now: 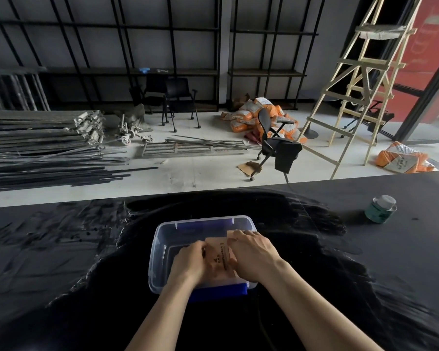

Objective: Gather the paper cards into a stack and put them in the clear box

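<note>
A clear plastic box [160,239] with blue handle clips stands on the black table, right in front of me. Inside it, a stack of tan paper cards [219,254] with dark printed text is held between both hands. My left hand [188,263] grips the stack's left edge and my right hand [254,254] covers its right side and top corner. Both hands reach down inside the box. Much of the stack is hidden under my fingers, and whether it rests on the box floor I cannot tell.
A small green and white jar [380,209] stands on the table at the far right. The table's far edge [213,191] runs just behind the box. Beyond it lie metal rods, an office chair [274,145], orange sacks and a wooden ladder [360,79].
</note>
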`<state>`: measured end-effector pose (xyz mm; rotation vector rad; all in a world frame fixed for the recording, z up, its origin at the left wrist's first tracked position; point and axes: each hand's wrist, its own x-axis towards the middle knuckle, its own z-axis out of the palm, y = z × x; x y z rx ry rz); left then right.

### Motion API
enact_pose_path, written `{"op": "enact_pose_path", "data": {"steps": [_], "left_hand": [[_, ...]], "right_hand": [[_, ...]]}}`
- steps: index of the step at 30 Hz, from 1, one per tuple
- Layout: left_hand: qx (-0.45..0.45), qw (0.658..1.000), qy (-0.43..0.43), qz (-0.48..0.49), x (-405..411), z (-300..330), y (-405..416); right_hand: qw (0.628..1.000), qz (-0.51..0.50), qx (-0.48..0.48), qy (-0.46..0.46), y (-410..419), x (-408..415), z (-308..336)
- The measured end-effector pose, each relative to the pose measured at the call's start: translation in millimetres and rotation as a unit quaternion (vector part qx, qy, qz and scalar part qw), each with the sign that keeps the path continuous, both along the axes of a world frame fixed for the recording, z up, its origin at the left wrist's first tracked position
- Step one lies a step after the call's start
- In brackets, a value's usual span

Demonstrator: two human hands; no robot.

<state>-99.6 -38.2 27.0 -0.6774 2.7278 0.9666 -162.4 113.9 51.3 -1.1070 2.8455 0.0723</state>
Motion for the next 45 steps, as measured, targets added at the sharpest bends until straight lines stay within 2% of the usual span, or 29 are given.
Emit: {"op": "enact_pose_path", "data": {"steps": [7,13,17,20,22,27,29,32,36,38,39,40,41,43,44,45], "left_hand": [[0.009,1.0,0.0,0.01,2.1,-0.5,-2.9],[0.023,1.0,0.002,0.004,1.3,-1.7,-6.4],[-0.108,0.991,0.078,0.018,6.7,2.7,-13.3],[-0.266,0.957,0.118,-0.003,14.4,13.1,-19.0],[-0.319,0.94,0.118,0.008,18.1,18.1,-26.8],[-0.302,0.948,0.102,0.02,30.2,15.3,-54.1],[-0.276,0.954,0.119,0.005,36.1,9.7,-62.5],[-0.18,0.97,0.161,-0.013,30.0,11.2,-74.9],[-0.162,0.975,0.153,-0.01,28.4,32.0,-88.7],[-0.176,0.973,0.15,-0.002,28.8,49.6,-100.7],[-0.211,0.964,0.158,0.004,30.5,56.3,-107.9],[-0.195,0.967,0.165,0.004,30.5,68.7,-117.8],[-0.26,0.952,0.156,0.024,36.0,77.4,-127.2],[-0.306,0.936,0.166,0.049,40.6,97.9,-146.0],[-0.285,0.939,0.183,0.068,40.2,112.2,-157.7],[-0.344,0.921,0.169,0.064,43.8,122.4,-164.2]], "right_hand": [[1.0,-0.001,-0.005,-0.003,1.2,-0.5,0.1],[0.994,-0.023,-0.095,0.042,16.7,-5.2,-5.3],[0.992,-0.057,-0.116,0.007,23.5,-9.0,-11.8],[0.989,-0.088,-0.114,-0.022,23.7,-7.9,-15.9],[0.988,-0.103,-0.114,-0.027,24.3,-7.0,-18.0],[0.987,-0.112,-0.112,-0.036,23.1,-5.8,-19.9],[0.987,-0.113,-0.113,-0.034,22.0,-4.4,-18.9],[0.988,-0.105,-0.114,-0.028,22.5,-4.7,-18.5],[0.988,-0.107,-0.106,-0.028,21.2,-17.8,2.7],[0.987,-0.109,-0.115,-0.005,21.1,-27.7,23.6],[0.988,-0.108,-0.113,0.014,21.3,-34.2,35.5],[0.986,-0.106,-0.121,0.031,22.0,-38.9,49.6],[0.986,-0.116,-0.115,0.045,22.9,-45.6,63.0],[0.982,-0.123,-0.12,0.077,27.4,-57.3,89.6],[0.979,-0.127,-0.126,0.097,30.4,-62.1,101.2],[0.976,-0.123,-0.133,0.118,32.0,-66.5,113.8]]}}
